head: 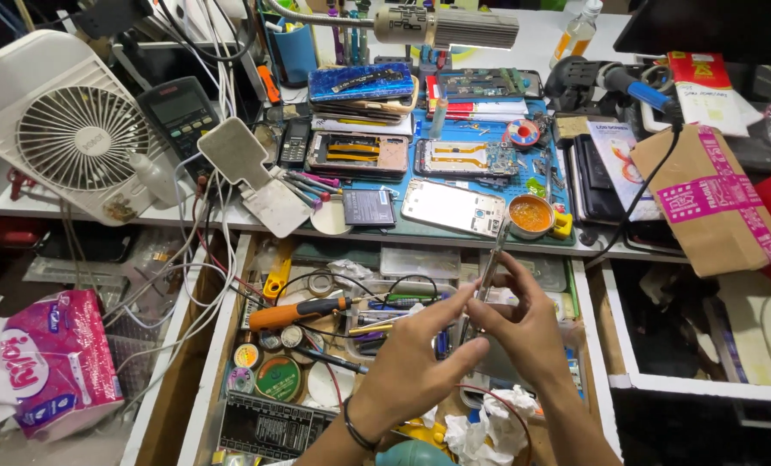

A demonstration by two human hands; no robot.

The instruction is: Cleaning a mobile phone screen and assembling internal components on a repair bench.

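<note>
Both hands hold a thin phone part (486,280) edge-on above an open drawer (230,285). My left hand (420,358), with a dark band on the wrist, pinches its lower end. My right hand (523,324) grips it from the right side, fingers along its edge. On the blue work mat (566,185) beyond lie an opened silver phone back (453,207), two opened phones (358,155) (465,159) and a round tin of orange paste (530,216).
A white fan (66,125) stands at the left, a cardboard box (711,198) with pink tape at the right. The drawer holds an orange screwdriver (299,312), tape rolls, cables and crumpled tissue (493,427). A pink tissue pack (53,362) lies lower left. A lamp (446,28) hangs overhead.
</note>
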